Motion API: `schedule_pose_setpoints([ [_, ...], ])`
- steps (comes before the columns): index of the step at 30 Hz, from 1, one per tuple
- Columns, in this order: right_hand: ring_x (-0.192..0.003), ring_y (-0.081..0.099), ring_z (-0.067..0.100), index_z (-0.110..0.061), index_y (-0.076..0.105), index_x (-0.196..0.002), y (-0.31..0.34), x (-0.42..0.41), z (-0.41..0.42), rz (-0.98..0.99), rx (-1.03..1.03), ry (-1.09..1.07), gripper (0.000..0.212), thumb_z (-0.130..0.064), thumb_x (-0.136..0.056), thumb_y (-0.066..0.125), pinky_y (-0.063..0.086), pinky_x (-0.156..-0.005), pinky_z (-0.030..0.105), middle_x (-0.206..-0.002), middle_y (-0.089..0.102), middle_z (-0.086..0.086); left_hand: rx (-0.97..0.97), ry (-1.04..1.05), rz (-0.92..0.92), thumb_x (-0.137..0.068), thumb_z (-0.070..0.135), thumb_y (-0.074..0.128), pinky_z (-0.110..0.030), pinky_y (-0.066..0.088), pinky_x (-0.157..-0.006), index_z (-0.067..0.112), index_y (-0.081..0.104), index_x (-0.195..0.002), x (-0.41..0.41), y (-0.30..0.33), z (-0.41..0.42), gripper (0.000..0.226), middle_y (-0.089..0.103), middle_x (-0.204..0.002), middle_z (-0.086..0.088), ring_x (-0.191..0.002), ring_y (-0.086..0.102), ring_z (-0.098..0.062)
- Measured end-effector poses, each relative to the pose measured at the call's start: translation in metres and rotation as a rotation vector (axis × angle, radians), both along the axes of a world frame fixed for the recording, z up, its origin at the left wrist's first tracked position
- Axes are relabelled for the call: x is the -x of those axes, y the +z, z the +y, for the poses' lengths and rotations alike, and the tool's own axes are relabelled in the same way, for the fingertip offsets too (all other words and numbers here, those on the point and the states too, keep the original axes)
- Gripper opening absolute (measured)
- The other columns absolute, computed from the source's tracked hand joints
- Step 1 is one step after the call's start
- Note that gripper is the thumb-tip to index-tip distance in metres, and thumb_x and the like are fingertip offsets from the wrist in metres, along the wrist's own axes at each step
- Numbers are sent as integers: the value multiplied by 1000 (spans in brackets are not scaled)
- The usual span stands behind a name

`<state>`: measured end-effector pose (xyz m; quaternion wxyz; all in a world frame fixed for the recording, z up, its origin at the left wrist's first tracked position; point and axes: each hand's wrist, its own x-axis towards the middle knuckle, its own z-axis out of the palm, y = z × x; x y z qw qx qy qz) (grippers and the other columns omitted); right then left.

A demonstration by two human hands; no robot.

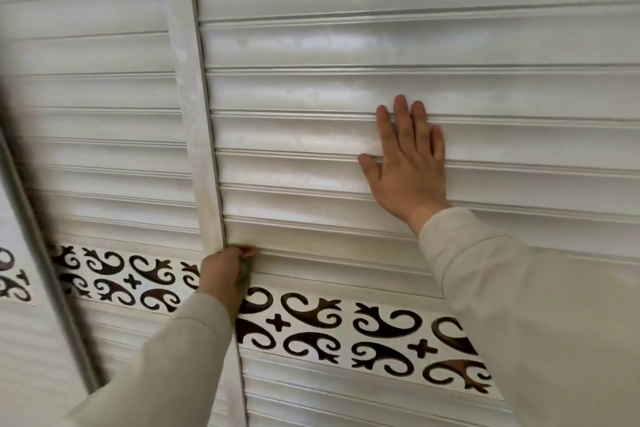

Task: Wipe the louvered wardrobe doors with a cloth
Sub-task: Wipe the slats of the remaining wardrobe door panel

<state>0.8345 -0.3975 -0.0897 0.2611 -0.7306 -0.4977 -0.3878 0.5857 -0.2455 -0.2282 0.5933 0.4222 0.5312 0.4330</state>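
- Your left hand [221, 272] and right hand [407, 163]: bare, no gloves, rings or watch showing.
- Your sleeves [519, 305]: long, pale cream-beige, plain soft fabric, no print.
- Cuffs end at your wrists; loose folds and creases run along both forearms.

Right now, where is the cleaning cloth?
In the head view, lower centre-left: the greenish cloth is bunched in the left hand, against the white door's vertical frame edge, just above the dark scrollwork band.
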Motion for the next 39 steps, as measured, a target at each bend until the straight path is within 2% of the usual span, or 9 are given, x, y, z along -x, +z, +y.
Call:
schedule_pose_setpoints([
  [5, -153, -1, 25, -27, 13, -159, -5, 0, 7, -30, -100, -22, 74, -56, -97, 41, 2, -119, 50, -167, 2, -1, 58, -370, -124, -91, -4, 57, -15, 30, -33, -2, 69, -93, -59, 10, -64, 12, 64, -56, -6, -40, 41, -10],
  [11, -153, 2, 28, -26, 15, -159, -7, -2, 10, -69, -141, -36, 74, -56, -97, 42, 5, -119, 51, -167, 5, 1, -419, -387, 296, -81, 17, 72, -14, 46, -58, 30, 75, -58, -49, 2, -51, 27, 68, -57, 13, -60, 63, 0],
  [16, -153, 2, 29, -26, 14, -159, -7, -2, 12, -84, -157, -47, 74, -56, -97, 41, 5, -119, 52, -166, 6, 2, -257, -80, -71, -91, 8, 63, -29, 53, -68, 13, 76, -65, 7, -8, -1, 29, 71, -66, -5, -72, 66, -25],
  [21, -153, -1, 29, -25, 9, -159, -7, -3, 13, -100, -127, -82, 74, -57, -98, 36, 2, -119, 52, -167, 2, 3, -102, -416, -221, -92, 2, 64, -32, 59, -61, 5, 72, -74, -44, -5, -44, 20, 71, -72, -17, -64, 71, -22],
  [26, -152, -1, 30, -24, 9, -159, -6, -1, 11, -103, -120, -89, 73, -56, -98, 35, 2, -119, 52, -167, 2, 5, -446, -788, 70, -85, 12, 67, -19, 52, -67, 23, 73, -61, -142, -13, -112, 26, 69, -66, 9, -65, 61, -2],
  [29, -153, 0, 30, -24, 11, -159, -7, -3, 10, -110, -124, -85, 73, -57, -99, 35, 3, -120, 52, -167, 4, 4, -547, -889, 232, -86, 20, 60, -15, 41, -53, 32, 63, -52, -182, -11, -148, 37, 56, -49, 20, -47, 47, 7],
  [33, -153, 2, 29, -25, 13, -159, -7, -5, 10, -118, -134, -89, 72, -58, -98, 34, 5, -120, 52, -166, 6, 4, -563, -855, 223, -87, 16, 59, -14, 38, -51, 30, 60, -48, -180, -10, -154, 41, 51, -45, 20, -44, 43, 6],
  [37, -153, 1, 29, -26, 11, -159, -8, -3, 10, -112, -121, -79, 73, -59, -98, 33, 6, -120, 53, -167, 4, 3, -542, -657, 198, -82, 9, 64, -27, 57, -80, 14, 78, -79, -138, -30, -104, 16, 76, -77, 6, -73, 66, -3],
  [39, -153, 0, 29, -26, 10, -159, -8, -5, 9, -108, -111, -83, 73, -59, -98, 33, 5, -120, 53, -167, 3, 3, -530, -578, 255, -82, 12, 64, -35, 58, -79, 11, 78, -79, -111, -40, -80, 14, 76, -76, -1, -74, 70, -12],
])
